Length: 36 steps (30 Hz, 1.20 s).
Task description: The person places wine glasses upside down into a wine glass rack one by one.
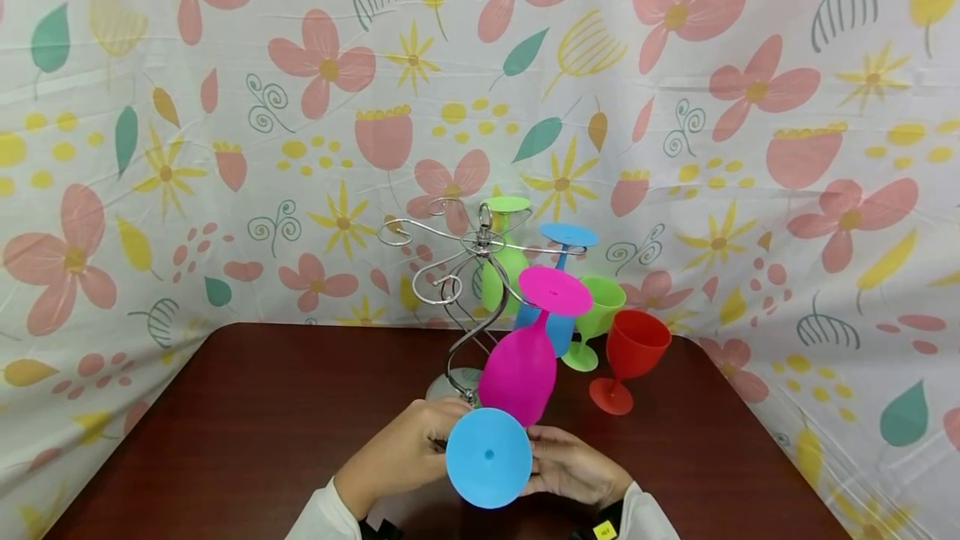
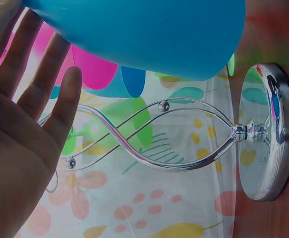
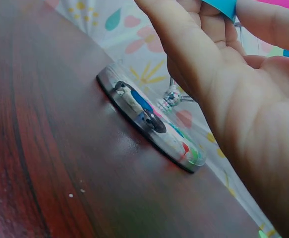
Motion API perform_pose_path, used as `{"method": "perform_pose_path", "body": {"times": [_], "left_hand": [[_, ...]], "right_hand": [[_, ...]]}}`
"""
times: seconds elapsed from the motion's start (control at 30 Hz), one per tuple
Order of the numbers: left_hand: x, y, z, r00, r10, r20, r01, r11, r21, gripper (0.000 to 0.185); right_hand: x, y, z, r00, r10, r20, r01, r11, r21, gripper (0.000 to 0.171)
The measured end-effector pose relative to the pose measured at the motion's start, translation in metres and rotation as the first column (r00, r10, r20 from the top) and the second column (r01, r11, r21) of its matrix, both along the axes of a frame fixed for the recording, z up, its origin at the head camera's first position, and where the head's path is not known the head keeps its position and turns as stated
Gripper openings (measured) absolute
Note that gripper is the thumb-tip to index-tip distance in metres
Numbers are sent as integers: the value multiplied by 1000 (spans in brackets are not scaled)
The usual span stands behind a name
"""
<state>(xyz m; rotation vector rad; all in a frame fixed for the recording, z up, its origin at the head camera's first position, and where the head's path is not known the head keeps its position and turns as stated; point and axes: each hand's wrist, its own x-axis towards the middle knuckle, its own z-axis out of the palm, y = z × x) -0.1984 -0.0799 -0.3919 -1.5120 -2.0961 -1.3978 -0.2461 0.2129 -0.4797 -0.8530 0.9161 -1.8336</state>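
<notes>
Between my two hands, a blue plastic goblet (image 1: 489,458) is upside down, its round foot facing up toward the head camera. My left hand (image 1: 405,455) holds it from the left; in the left wrist view its lower fingers (image 2: 55,91) extend loosely beside the blue bowl (image 2: 159,34). From the right, my right hand (image 1: 573,467) grips it, with a blue edge (image 3: 223,6) showing between fingers and thumb. Just behind is a chrome glass rack (image 1: 483,247) with curled arms and a round base (image 2: 263,134). A magenta goblet (image 1: 519,369) hangs upside down on it.
Another blue goblet (image 1: 568,235) and a green goblet (image 1: 507,205) hang inverted farther back on the rack. Right of it, a green goblet (image 1: 600,307) and a red goblet (image 1: 633,348) stand upright on the dark wooden table (image 1: 247,415). A flower-patterned cloth (image 1: 225,273) hangs behind.
</notes>
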Motion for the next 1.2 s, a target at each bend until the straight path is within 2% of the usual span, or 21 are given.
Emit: {"method": "perform_pose_path", "body": {"times": [0.2, 0.33, 0.43, 0.5, 0.57, 0.6, 0.67, 0.8, 0.9, 0.97, 1.07, 1.13, 1.2], "left_hand": [[-1, 0, 0, 1000, 3, -14, -3, 1000, 5, 11], [-1, -3, 3, 1000, 6, -19, -6, 1000, 11, 12], [0, -7, 4, 1000, 14, 7, -14, 1000, 12, 9], [2, -11, 5, 999, 17, 33, -17, 1000, 7, 11], [3, -14, 6, 999, 26, 40, -26, 1000, -1, 13], [3, -15, 7, 999, 33, 40, -32, 999, -7, 13], [4, -18, 7, 998, 47, 32, -46, 999, -17, 14], [4, -24, 7, 997, 62, 45, -61, 998, -24, 20], [4, -27, 7, 996, 56, 62, -55, 998, -24, 27], [5, -29, 7, 996, 52, 73, -50, 998, -24, 32], [5, -31, 8, 995, 47, 86, -46, 999, -23, 36], [5, -31, 8, 994, 43, 96, -41, 999, -22, 37], [4, -31, 8, 995, 36, 95, -35, 999, -19, 36]], "right_hand": [[-1, 0, -1, 999, -27, -19, 27, 1000, 14, 56], [-2, -2, -2, 992, -92, -81, 96, 994, 47, 52], [-3, -2, 0, 972, -179, -154, 195, 976, 93, 47], [-3, -1, 2, 944, -252, -214, 285, 948, 141, 39], [-2, 0, 5, 901, -331, -281, 394, 895, 208, 31], [-2, 0, 7, 873, -369, -320, 452, 857, 245, 29], [-2, -1, 11, 806, -437, -400, 569, 759, 316, 36], [-4, -10, 14, 641, -543, -543, 762, 531, 369, 52], [-6, -20, 12, 520, -592, -615, 852, 404, 332, 52], [-8, -26, 10, 450, -611, -651, 891, 353, 285, 52], [-12, -33, 10, 372, -624, -687, 926, 297, 232, 51], [-16, -37, 11, 333, -622, -708, 939, 283, 193, 48], [-19, -40, 12, 315, -633, -707, 944, 288, 163, 49]]}}
